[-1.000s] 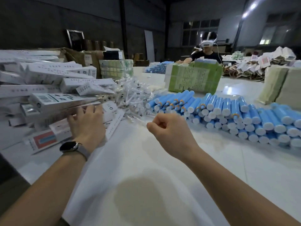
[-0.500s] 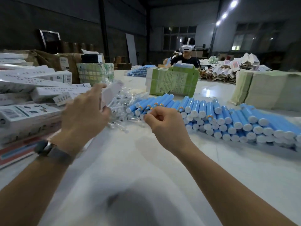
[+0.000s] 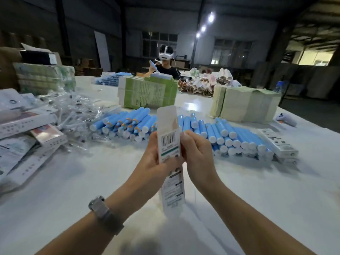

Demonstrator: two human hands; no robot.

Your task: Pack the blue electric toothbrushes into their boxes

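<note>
Left hand (image 3: 158,159): fingers and thumb curled round the long white cardboard toothbrush box (image 3: 170,144), gripping it at mid-length. Box held upright above the white table (image 3: 73,190), barcode face toward camera, top flap open and standing up. Right hand (image 3: 197,153): fingers curled, pinching the box's right edge just under the flap. Grey-strapped watch (image 3: 103,211) on left wrist. Beyond the hands: blue plastic electric toothbrush handles (image 3: 226,135), white-capped, piled in a long row across the table. Left: loose heap of clear-bagged brush heads (image 3: 73,111), then stacked white boxes (image 3: 27,122). Far side: green carton bundle (image 3: 147,94); a seated person wearing a white headset (image 3: 166,56).
</note>
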